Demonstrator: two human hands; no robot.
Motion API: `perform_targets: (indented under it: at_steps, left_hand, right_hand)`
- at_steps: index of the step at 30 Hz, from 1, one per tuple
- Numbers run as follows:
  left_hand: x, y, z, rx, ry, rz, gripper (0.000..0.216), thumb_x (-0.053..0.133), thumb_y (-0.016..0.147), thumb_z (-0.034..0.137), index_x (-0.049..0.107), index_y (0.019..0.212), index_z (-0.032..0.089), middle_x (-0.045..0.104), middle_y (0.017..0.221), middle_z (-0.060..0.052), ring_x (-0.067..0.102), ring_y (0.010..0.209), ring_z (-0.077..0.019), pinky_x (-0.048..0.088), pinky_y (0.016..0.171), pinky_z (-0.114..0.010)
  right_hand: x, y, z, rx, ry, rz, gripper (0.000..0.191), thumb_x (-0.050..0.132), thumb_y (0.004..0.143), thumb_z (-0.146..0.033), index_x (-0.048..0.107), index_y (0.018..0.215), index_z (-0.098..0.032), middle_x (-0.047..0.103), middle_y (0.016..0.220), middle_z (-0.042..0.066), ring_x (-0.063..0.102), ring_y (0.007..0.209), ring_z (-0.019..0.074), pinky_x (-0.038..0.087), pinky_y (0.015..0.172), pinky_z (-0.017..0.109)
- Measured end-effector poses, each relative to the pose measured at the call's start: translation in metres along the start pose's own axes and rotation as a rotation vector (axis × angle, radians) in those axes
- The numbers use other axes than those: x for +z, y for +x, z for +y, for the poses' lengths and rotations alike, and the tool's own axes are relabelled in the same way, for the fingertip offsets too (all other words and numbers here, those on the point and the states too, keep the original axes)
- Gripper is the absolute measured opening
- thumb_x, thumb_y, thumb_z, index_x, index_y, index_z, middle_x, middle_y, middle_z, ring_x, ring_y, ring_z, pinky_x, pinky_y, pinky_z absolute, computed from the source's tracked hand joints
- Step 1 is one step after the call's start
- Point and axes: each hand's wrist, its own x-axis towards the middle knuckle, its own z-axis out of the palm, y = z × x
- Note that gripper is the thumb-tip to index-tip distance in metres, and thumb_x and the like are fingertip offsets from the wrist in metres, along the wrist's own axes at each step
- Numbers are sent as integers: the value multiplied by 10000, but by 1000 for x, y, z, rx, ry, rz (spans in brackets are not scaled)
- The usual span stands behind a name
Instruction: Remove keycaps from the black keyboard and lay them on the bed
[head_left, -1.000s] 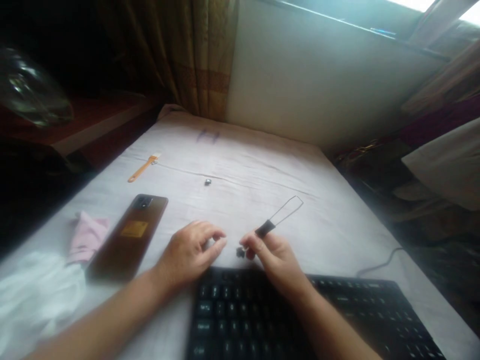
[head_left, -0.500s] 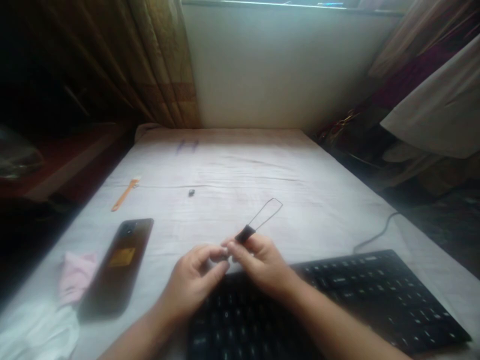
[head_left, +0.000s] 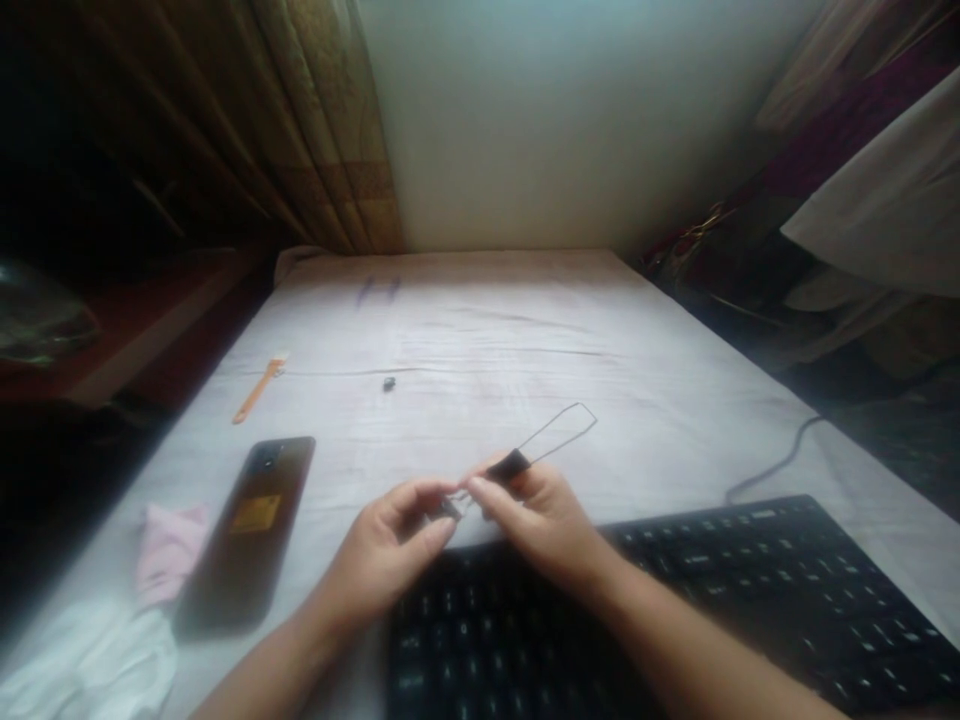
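Observation:
In my right hand (head_left: 551,510) is a wire keycap puller (head_left: 510,465) with a black grip, its long wire loop pointing up and to the right. My left hand (head_left: 397,530) pinches a small greyish piece (head_left: 452,507) between thumb and fingers, too blurred to name. The fingertips of both hands meet around this piece, above the top left part of a black keyboard (head_left: 480,640). My forearms and right hand cover part of the keys.
A small dark piece (head_left: 389,384) lies on the pale sheet (head_left: 495,350) beyond my hands. To the left are an orange-handled brush (head_left: 259,390), a phone (head_left: 255,540) lying back up, a pink cloth (head_left: 169,550) and a white cloth (head_left: 90,660). The keyboard cable (head_left: 780,455) runs off right.
My right hand and the puller have shifted a little to the right, apart from the left fingers, with the loop tilted lower. The whole view has moved slightly.

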Motion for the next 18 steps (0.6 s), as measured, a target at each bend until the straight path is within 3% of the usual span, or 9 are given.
perform_targets:
  at_steps: [7,14,18]
  left_hand:
    - [-3,2,-7,32,-30,50,310,703,779,511,683,934,243,740,901,-13,713,882,-203,546,821,-291]
    - [-28,16,3,116,288,230,359,584,818,543,692,986,245,782,983,-43,732,963,-229,570,870,-335]
    - [-47,37,12,167,467,294,287,566,846,494,674,974,261,780,958,-21,735,918,-231,565,846,-360]
  right_hand:
    - [3,5,2,157,29,96,318,629,761,-468,676,695,-160,540,551,-19,492,523,122,408,529,244]
    - [5,7,12,177,23,95,365,638,767,-518,669,693,-161,545,556,-11,502,537,135,403,556,257]
    - [7,6,11,172,27,73,371,631,755,-526,653,689,-162,512,555,-20,470,534,130,385,548,258]
